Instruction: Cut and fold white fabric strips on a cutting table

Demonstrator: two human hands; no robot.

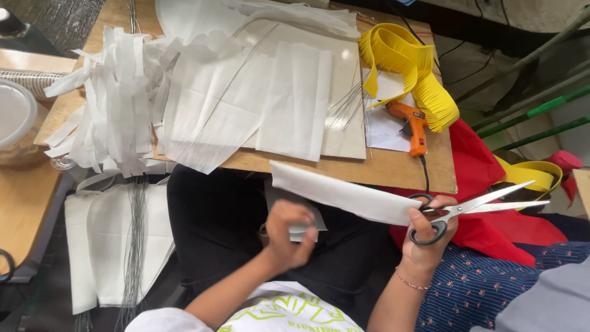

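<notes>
Right hand (pixel 430 230) clamped on open scissors (pixel 473 209) beside white paper (pixel 344 195); left hand (pixel 289 237) pinches folded scrap (pixel 304 229); cutting stage, blades need aligning.

The scene is evenly lit by soft daylight; no single source is seen. The white paper sheets (pixel 246 98) on the worktop (pixel 393 167) are rendered bright, near overexposure toward 12 o'clock, with surface detail partly lost. Only faint, soft shadows are cast beneath the paper edges. The area under the worktop, toward 7 o'clock, is noticeably dimmer. Slight motion blur is noted on the left hand (pixel 287 235). The scissors (pixel 473 208) are resolved sharply. Mild wide-angle bending is observed at the frame edges.
</notes>
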